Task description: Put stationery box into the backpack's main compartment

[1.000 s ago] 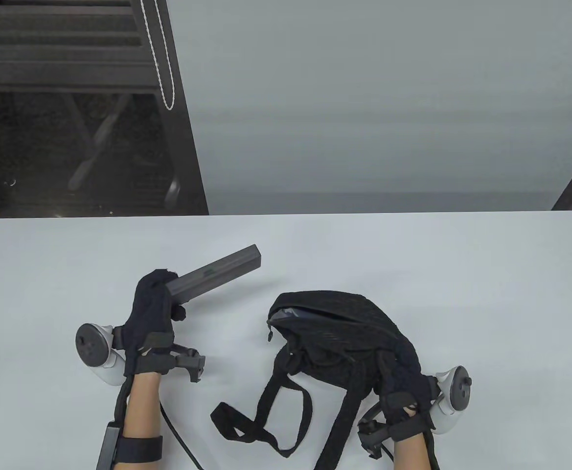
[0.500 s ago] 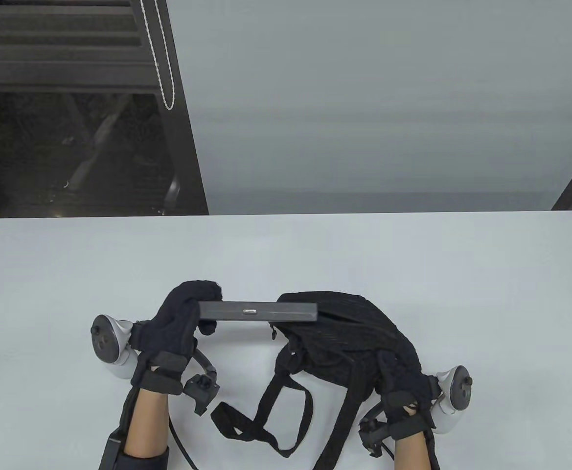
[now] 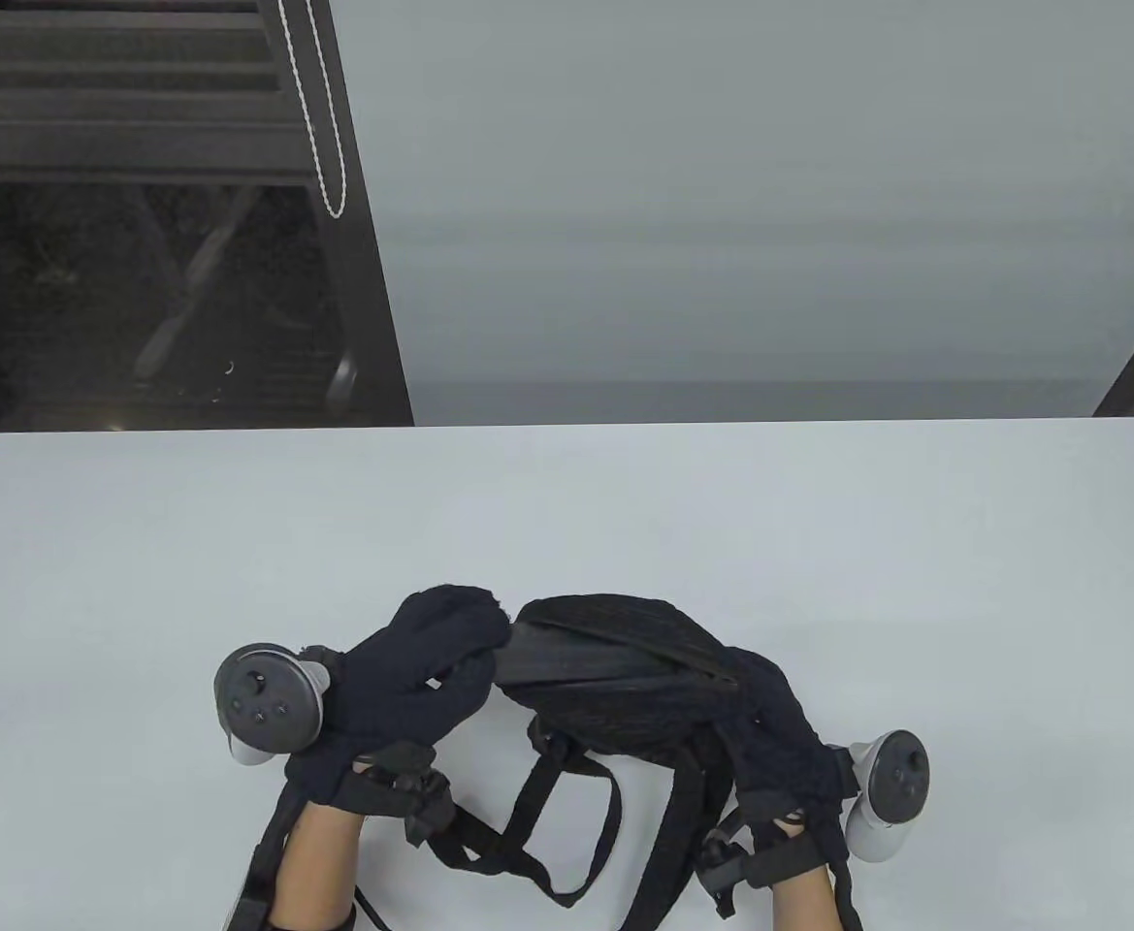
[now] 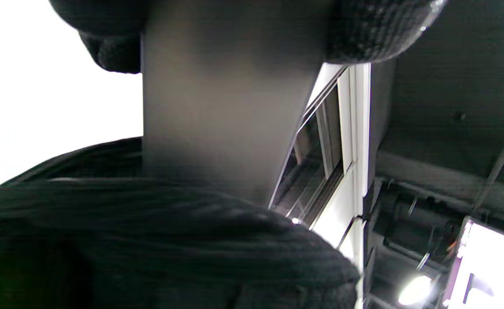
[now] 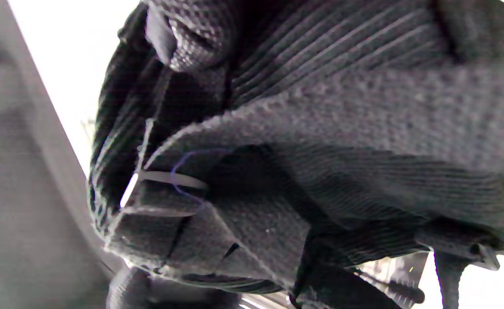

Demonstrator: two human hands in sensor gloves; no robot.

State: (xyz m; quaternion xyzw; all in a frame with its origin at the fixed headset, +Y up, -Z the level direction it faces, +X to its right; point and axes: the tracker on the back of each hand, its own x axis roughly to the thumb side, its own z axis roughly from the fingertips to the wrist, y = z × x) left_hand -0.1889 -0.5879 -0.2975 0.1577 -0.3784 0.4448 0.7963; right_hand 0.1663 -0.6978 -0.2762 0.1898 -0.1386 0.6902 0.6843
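A black backpack (image 3: pixel 625 698) lies on the white table (image 3: pixel 625 504), its opening facing left. My left hand (image 3: pixel 465 659) is at that opening and grips the end of the dark grey stationery box. In the left wrist view the box (image 4: pixel 221 107) runs from my fingers (image 4: pixel 376 34) down into the backpack's black fabric (image 4: pixel 149 249). In the table view the box is almost wholly hidden by my hand and the bag. My right hand (image 3: pixel 770 727) grips the backpack's right end; its wrist view is filled with the bag's fabric (image 5: pixel 320 128).
The backpack's shoulder straps (image 3: pixel 567 824) trail toward the table's near edge between my wrists. Beyond the table's far edge stand a dark chair frame (image 3: pixel 188 242) and a grey wall.
My left hand swung the box level and moved right with it, pushing it into the backpack's opening. The backpack has bulged and shifted slightly. My right hand has kept its hold on the bag.
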